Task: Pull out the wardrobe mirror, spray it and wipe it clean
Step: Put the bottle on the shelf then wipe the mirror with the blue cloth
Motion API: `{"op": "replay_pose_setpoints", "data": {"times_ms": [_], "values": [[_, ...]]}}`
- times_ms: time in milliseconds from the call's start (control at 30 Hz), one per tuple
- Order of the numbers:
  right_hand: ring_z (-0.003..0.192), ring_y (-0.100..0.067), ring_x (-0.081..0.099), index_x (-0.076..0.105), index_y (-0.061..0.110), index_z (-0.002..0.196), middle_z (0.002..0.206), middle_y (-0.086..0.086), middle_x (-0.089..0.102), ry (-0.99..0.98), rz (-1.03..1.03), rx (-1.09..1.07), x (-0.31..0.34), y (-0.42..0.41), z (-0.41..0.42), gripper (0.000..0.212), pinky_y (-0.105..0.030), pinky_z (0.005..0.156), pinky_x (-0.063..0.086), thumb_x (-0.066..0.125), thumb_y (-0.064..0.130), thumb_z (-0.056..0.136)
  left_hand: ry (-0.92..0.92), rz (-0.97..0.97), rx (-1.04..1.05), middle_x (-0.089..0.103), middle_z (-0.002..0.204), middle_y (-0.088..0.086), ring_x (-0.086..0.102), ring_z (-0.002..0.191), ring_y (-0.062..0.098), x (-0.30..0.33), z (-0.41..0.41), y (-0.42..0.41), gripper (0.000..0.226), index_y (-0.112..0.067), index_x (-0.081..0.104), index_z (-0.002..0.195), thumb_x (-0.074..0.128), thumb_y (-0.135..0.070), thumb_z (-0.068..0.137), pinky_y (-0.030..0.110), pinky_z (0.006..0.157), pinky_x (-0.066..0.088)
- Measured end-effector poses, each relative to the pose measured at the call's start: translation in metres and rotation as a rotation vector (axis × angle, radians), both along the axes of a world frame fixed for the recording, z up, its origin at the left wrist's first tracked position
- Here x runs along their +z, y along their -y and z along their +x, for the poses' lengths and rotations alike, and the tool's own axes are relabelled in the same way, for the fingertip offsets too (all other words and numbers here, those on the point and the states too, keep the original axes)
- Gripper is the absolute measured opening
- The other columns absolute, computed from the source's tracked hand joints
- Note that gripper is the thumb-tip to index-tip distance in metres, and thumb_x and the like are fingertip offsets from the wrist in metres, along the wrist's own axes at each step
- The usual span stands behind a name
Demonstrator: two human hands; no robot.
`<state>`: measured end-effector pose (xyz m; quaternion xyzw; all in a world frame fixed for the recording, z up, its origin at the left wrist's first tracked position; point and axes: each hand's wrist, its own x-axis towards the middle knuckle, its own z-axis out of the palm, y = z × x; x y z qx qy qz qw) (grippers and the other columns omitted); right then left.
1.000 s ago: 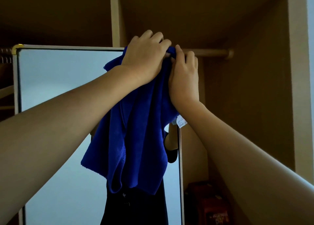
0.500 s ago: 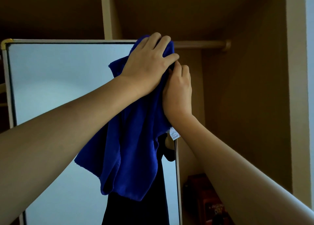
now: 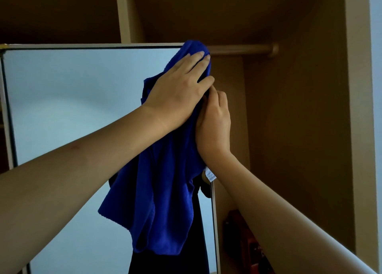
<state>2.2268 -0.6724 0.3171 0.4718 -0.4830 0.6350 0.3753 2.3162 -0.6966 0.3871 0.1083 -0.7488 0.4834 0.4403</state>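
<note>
The tall framed wardrobe mirror (image 3: 72, 108) stands pulled out in front of the wardrobe and fills the left half of the view. A blue cloth (image 3: 165, 201) hangs over its upper right corner and drapes down the glass. My left hand (image 3: 182, 89) lies flat on the cloth with straight fingers, pressing it against the mirror near the top right corner. My right hand (image 3: 215, 120) sits just below and to the right, its fingers curled round the mirror's right edge and the cloth there. A small white label (image 3: 209, 174) peeks out under my right wrist.
Behind the mirror is the open wardrobe with a wooden hanging rail (image 3: 241, 49) and a vertical divider (image 3: 126, 13). Its right side panel (image 3: 355, 108) rises at the far right. Dark red items (image 3: 246, 242) sit low inside the wardrobe.
My left hand's fingers have flattened onto the cloth. My right hand has slid down the mirror's right edge, and the view has shifted so the mirror sits further left.
</note>
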Motion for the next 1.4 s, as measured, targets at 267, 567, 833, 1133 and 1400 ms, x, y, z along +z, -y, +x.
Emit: {"op": "replay_pose_setpoints", "data": {"times_ms": [267, 567, 833, 1133, 1400], "values": [[0.091, -0.015, 0.053, 0.046, -0.006, 0.135, 0.115, -0.016, 0.056, -0.004, -0.011, 0.012, -0.025, 0.003, -0.003, 0.04, -0.022, 0.081, 0.044, 0.041, 0.004, 0.097, 0.055, -0.026, 0.01, 0.047, 0.144, 0.019, 0.038, 0.139, 0.035, -0.021, -0.001, 0.001, 0.04, -0.003, 0.058, 0.128, 0.047, 0.0, 0.09, 0.038, 0.113, 0.017], [0.091, -0.024, 0.055, 0.044, -0.007, 0.135, 0.115, -0.018, 0.054, -0.094, 0.048, -0.012, -0.006, -0.002, -0.011, 0.04, -0.028, 0.078, 0.047, 0.044, 0.002, 0.096, 0.041, -0.008, 0.053, 0.04, 0.149, 0.017, 0.03, 0.143, 0.033, -0.008, 0.001, -0.001, 0.046, -0.004, 0.049, 0.138, 0.049, 0.0, 0.092, 0.04, 0.118, 0.016], [0.095, -0.014, 0.049, 0.044, 0.002, 0.138, 0.12, -0.013, 0.052, -0.134, 0.054, 0.02, 0.059, -0.004, -0.018, 0.037, -0.025, 0.08, 0.043, 0.037, 0.015, 0.103, -0.021, 0.079, 0.104, 0.029, 0.155, 0.013, 0.026, 0.143, 0.031, 0.05, 0.004, 0.001, 0.049, -0.018, 0.031, 0.149, 0.037, -0.014, 0.1, 0.042, 0.118, 0.021], [0.116, -0.025, 0.048, 0.054, 0.007, 0.136, 0.127, -0.01, 0.055, -0.285, -0.003, -0.089, 0.098, 0.002, -0.015, 0.037, -0.027, 0.092, 0.042, 0.04, 0.017, 0.103, -0.17, 0.144, 0.032, 0.05, 0.137, 0.015, 0.048, 0.119, 0.032, 0.055, 0.029, 0.018, 0.047, -0.008, 0.025, 0.151, 0.026, -0.022, 0.106, 0.041, 0.093, 0.042], [0.117, -0.02, 0.047, 0.057, 0.008, 0.128, 0.127, -0.007, 0.056, -0.316, 0.051, -0.114, 0.102, -0.002, -0.016, 0.033, -0.014, 0.091, 0.029, 0.038, 0.021, 0.104, -0.202, 0.154, -0.044, 0.057, 0.127, 0.015, 0.05, 0.115, 0.032, 0.049, 0.031, 0.021, 0.037, -0.005, 0.047, 0.135, 0.029, -0.02, 0.105, 0.041, 0.096, 0.038]]}}
